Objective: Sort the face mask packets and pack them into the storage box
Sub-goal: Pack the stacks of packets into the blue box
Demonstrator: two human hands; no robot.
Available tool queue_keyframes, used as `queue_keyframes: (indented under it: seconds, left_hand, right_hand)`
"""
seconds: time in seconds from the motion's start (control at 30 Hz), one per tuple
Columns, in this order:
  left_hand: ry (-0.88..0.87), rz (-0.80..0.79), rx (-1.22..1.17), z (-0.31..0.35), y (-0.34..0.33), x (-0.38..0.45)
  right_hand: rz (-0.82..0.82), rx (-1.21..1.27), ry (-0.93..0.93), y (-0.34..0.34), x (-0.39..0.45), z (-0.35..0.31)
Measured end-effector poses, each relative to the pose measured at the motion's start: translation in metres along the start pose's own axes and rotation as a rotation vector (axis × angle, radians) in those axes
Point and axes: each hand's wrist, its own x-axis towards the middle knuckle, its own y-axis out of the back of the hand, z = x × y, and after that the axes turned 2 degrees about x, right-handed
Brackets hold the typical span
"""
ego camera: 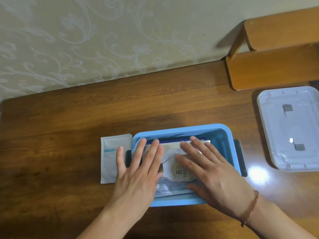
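Both hands flat: left hand (138, 171) and right hand (208, 171) pressing packets (179, 169) down inside box (183, 129), fingers spread. Best pressing evenly, squaring edges. White stack (110, 152) waiting beside box, lid (291, 128) well apart.

Worktop (86, 114): dark brown wood grain, glossy, set against the far wall. Wall (103, 31): beige paper with pale scrolling floral pattern. Far right: lighter orange-brown wooden shelf (276, 49), two tiers, standing on the worktop. Bright light glare (258, 175) on the worktop, near right.
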Motion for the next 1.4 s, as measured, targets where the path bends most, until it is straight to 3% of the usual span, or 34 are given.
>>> queue_keyframes:
  seconds: [0.27,0.63,0.93,1.0,1.07,1.4]
  left_hand:
    - [-0.077,-0.268,0.073,-0.017,0.019,0.002]
    - [0.058,-0.398,0.217,-0.003,0.027,0.016]
    - [0.032,-0.278,0.179,-0.005,0.023,0.009]
    - [0.015,-0.163,0.094,-0.011,0.024,0.007]
    - [0.027,-0.204,-0.006,-0.016,0.023,0.002]
    - [0.077,0.044,-0.032,-0.015,-0.001,0.009]
  right_hand:
    - [-0.074,-0.084,0.066,-0.005,0.008,0.009]
    - [-0.120,-0.111,0.129,-0.006,0.011,0.016]
    - [-0.149,-0.136,0.106,-0.001,0.015,0.010]
    - [-0.168,-0.087,0.082,0.001,0.015,0.011]
    - [-0.183,-0.030,0.056,0.003,0.013,0.012]
    - [-0.208,0.220,-0.043,0.004,0.012,0.008]
